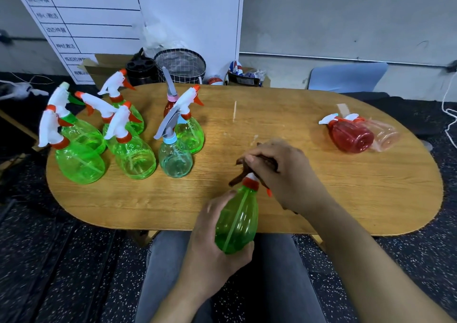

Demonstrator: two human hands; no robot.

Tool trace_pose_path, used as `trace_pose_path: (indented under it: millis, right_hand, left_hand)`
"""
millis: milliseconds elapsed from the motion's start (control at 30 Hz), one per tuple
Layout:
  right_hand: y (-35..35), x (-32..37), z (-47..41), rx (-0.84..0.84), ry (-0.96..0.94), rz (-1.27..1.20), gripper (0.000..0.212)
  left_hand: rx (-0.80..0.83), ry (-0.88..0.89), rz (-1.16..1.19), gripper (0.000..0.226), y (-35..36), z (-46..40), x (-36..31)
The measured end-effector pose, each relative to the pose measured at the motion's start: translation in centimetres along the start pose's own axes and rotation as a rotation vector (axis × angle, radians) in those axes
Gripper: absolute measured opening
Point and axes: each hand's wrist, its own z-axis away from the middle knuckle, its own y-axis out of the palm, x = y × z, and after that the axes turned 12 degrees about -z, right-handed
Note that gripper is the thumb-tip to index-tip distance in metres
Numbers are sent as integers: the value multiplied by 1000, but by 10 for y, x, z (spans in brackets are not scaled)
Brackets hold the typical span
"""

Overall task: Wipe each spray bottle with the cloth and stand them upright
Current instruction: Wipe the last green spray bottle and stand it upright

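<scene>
The left hand [212,243] grips the green bottle [236,220] at the near bench [321,199] edge, neck pointing far; the right hand [279,172] pinches the cloth [241,174] over its sprayer.

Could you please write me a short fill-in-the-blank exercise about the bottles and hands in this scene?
1. The left hand grips the body of a ____ bottle.
2. The right hand holds a dark cloth against that bottle's ____.
3. The red bottle at the table's right end is lying on its ____.
4. The bottles grouped at the left end, like the pale blue bottle, all stand ____.

Missing words: green; spray head; side; upright
</scene>
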Motion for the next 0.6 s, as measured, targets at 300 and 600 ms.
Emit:
trace_pose_path:
  millis: [300,600]
  right_hand:
    - [8,8,46,-46,-84,-416,21]
    - [-2,27,16,-275,129,-616,20]
  left_hand:
    - [-92,-214,536,99,-30,-37,-31]
    - [113,-19,503,112,-46,-61,-42]
